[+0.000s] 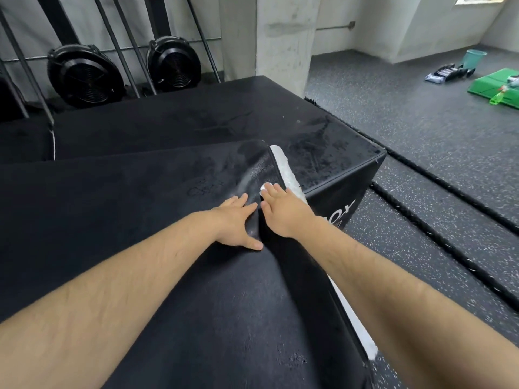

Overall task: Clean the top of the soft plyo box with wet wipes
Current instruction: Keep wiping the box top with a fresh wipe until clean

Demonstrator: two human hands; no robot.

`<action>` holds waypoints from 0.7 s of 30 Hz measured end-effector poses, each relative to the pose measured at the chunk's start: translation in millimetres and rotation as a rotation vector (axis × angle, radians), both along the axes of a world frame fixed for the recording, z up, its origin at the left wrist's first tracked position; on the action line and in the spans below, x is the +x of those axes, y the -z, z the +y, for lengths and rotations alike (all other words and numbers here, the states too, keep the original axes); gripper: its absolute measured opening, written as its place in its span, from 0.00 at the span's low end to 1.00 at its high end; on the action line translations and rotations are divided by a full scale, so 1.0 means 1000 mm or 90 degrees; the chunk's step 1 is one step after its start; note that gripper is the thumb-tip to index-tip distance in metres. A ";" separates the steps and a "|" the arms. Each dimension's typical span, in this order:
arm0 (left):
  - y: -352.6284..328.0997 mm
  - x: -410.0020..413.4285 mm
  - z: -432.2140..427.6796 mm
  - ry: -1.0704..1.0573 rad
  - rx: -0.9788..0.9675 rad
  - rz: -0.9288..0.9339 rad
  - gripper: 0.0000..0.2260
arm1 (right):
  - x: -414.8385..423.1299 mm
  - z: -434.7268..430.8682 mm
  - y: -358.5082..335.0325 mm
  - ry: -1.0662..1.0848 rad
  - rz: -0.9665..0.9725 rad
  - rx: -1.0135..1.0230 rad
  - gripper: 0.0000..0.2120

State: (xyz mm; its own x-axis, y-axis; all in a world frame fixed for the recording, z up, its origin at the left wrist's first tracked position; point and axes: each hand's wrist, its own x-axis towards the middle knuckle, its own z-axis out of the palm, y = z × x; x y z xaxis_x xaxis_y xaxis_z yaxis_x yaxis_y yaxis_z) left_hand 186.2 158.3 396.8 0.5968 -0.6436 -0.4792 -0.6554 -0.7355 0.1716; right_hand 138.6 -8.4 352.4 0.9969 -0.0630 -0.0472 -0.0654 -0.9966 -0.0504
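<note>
Covering of the soft plyo box (pixel 140 234) looks pliable and prone to wrinkling — left hand (pixel 238 223), fingers straight, braces the top near its right edge, while right hand (pixel 280 211) flattens the wet wipe (pixel 263 187) just beside it under straight fingers.

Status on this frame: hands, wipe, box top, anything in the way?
Left hand flat on plyo box top. Right hand pressing wet wipe near the right edge. White edge strip beside the wipe; no obstruction seen.
</note>
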 end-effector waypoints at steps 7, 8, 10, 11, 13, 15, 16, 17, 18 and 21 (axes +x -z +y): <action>0.006 0.000 0.008 -0.002 -0.043 0.005 0.49 | -0.031 0.016 -0.004 -0.056 -0.017 -0.012 0.31; 0.006 0.000 0.008 -0.005 -0.048 0.008 0.50 | -0.024 0.012 -0.005 -0.039 -0.002 -0.024 0.33; 0.007 0.001 0.010 -0.012 -0.057 0.012 0.50 | -0.009 0.008 -0.005 -0.009 0.009 -0.029 0.30; 0.007 0.000 0.011 -0.016 -0.061 0.010 0.49 | -0.005 0.010 -0.004 -0.004 0.017 -0.030 0.27; 0.007 -0.002 0.013 -0.019 -0.067 0.004 0.50 | -0.010 0.025 -0.004 0.005 -0.002 -0.048 0.28; 0.008 -0.003 0.012 -0.015 -0.071 -0.003 0.50 | -0.032 0.041 -0.004 0.013 -0.012 -0.109 0.35; 0.007 -0.003 0.012 -0.013 -0.071 -0.004 0.50 | -0.041 0.043 -0.003 0.024 0.000 -0.126 0.36; 0.008 -0.003 0.013 -0.013 -0.072 -0.004 0.50 | -0.046 0.041 0.000 0.033 -0.011 -0.137 0.34; 0.007 -0.002 0.013 -0.014 -0.072 -0.003 0.49 | -0.045 0.037 0.000 0.051 -0.006 -0.129 0.30; 0.007 -0.003 0.013 -0.014 -0.071 0.004 0.49 | -0.036 0.029 -0.002 0.116 -0.025 -0.124 0.27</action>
State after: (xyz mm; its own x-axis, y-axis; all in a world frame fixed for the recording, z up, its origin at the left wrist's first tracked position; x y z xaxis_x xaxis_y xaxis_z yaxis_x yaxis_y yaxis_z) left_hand 183.7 171.0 389.7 0.6087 -0.6800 -0.4087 -0.6383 -0.7257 0.2568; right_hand 102.8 20.4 354.4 0.9692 -0.2453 0.0215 -0.2459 -0.9599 0.1347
